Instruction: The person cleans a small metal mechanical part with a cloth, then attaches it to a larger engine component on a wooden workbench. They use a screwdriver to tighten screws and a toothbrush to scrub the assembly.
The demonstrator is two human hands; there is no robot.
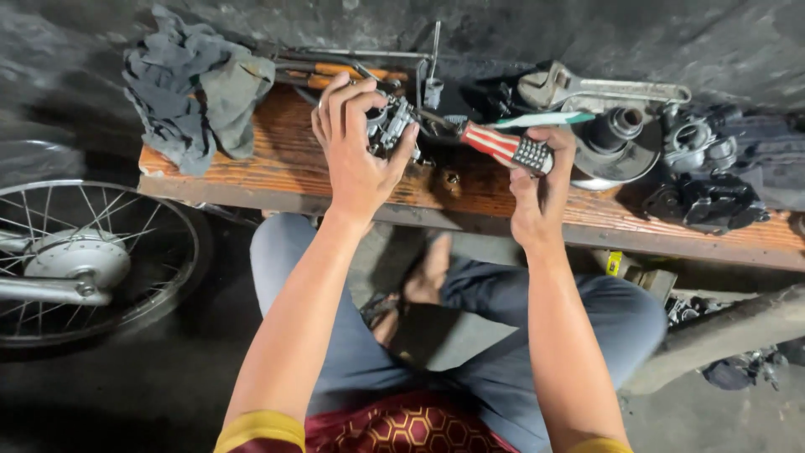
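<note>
1. The left hand [356,159] closes its grip around a small metal carburettor [390,124], thumb on the near side and fingers curled over the top, holding it just above the wooden worktop [285,172].
2. The right hand [541,180] has its grip wrapped tight on the handle of a screwdriver [507,147] with red and white stripes; the shaft points left toward the carburettor. Whether the tip is seated in a screw cannot be told, as the part and the fingers hide it.
3. Handling, as judged: the carburettor is a rigid cast piece, compact and fairly heavy for its bulk, with thin levers and fittings that could bend. It looks oily, so likely slippery. The body is the sound place to hold, not the projecting linkages.
4. The screwdriver is light and stiff; its ribbed handle gives firm purchase.
5. Surroundings: a grey rag [193,84] lies on the left end of the worktop, an adjustable wrench [587,88] at the rear right, dark engine parts [704,168] beyond it, and a spoked wheel [84,260] stands on the floor at left.
</note>
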